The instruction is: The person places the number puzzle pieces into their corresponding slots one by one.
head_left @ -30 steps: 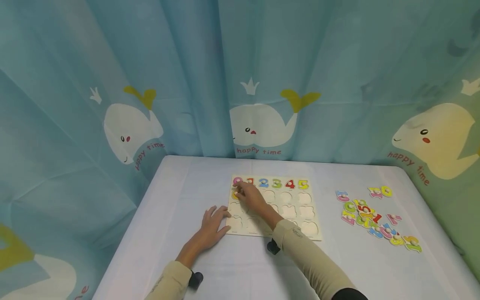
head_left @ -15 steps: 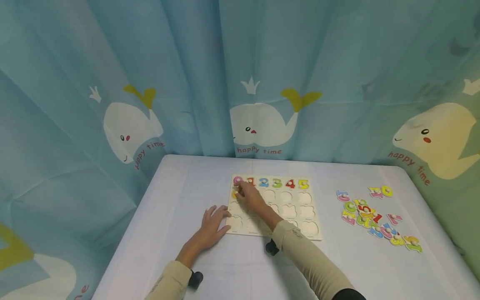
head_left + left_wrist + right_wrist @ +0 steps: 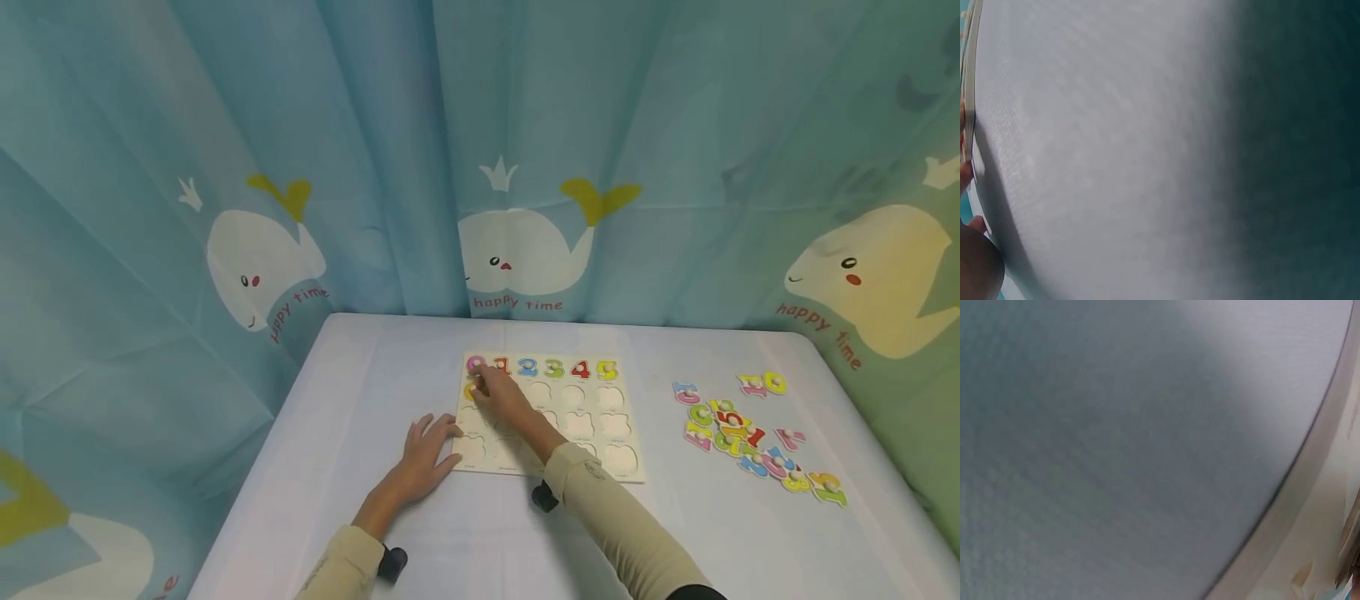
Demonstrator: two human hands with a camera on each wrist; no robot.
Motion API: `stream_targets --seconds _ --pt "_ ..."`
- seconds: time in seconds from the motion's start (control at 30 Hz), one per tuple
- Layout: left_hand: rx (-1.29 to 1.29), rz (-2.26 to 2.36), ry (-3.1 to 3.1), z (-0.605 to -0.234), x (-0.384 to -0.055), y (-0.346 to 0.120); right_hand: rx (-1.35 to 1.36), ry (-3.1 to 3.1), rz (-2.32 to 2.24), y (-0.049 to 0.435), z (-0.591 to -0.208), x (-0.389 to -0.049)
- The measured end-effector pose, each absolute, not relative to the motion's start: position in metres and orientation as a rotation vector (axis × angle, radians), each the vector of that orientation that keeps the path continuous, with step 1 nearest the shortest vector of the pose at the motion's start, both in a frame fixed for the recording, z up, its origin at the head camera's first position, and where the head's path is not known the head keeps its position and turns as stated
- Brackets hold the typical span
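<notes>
A pale wooden number puzzle board (image 3: 597,438) lies flat on the table, its top row filled with coloured numerals 0 to 5. My right hand (image 3: 502,397) reaches over the board, and its curled fingers pinch a yellow number piece (image 3: 469,392) at the left end of the second row, just below the pink 0 (image 3: 476,362). The hand covers part of that piece, so its numeral is unclear. At the board's left edge, my left hand (image 3: 423,460) rests with fingers spread, touching the edge. The left wrist view catches only a few fingers beside the board edge (image 3: 970,75).
Several loose number pieces (image 3: 731,421) lie in an overlapping cluster on the right of the white table (image 3: 405,358). A pink-and-yellow 10 (image 3: 763,384) sits behind them. A blue whale-print curtain (image 3: 390,167) hangs behind and beside the table.
Hardly anything differs: both hands keep their places, the right fingers still at the yellow number piece. The view shifts very slightly.
</notes>
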State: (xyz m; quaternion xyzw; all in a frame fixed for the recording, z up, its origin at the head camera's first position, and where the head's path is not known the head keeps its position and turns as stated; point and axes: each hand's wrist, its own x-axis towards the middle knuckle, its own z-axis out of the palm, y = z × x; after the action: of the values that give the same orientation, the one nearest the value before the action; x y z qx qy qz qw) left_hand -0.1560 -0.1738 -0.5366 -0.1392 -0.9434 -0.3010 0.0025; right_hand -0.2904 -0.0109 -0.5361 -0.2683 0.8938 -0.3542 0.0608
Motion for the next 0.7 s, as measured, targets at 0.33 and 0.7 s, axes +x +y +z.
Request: stream_targets --seconds 0.33,0.7 --pt "-0.429 -0.957 -2.95 -0.537 -0.157 -0.174 -0.763 2.684 -1.102 -0.006 -0.532 -0.289" --pt "-0.449 -0.948 -2.94 -0.538 -0.158 -0.174 -0.542 2.672 -1.328 0.024 -0.525 -0.287"
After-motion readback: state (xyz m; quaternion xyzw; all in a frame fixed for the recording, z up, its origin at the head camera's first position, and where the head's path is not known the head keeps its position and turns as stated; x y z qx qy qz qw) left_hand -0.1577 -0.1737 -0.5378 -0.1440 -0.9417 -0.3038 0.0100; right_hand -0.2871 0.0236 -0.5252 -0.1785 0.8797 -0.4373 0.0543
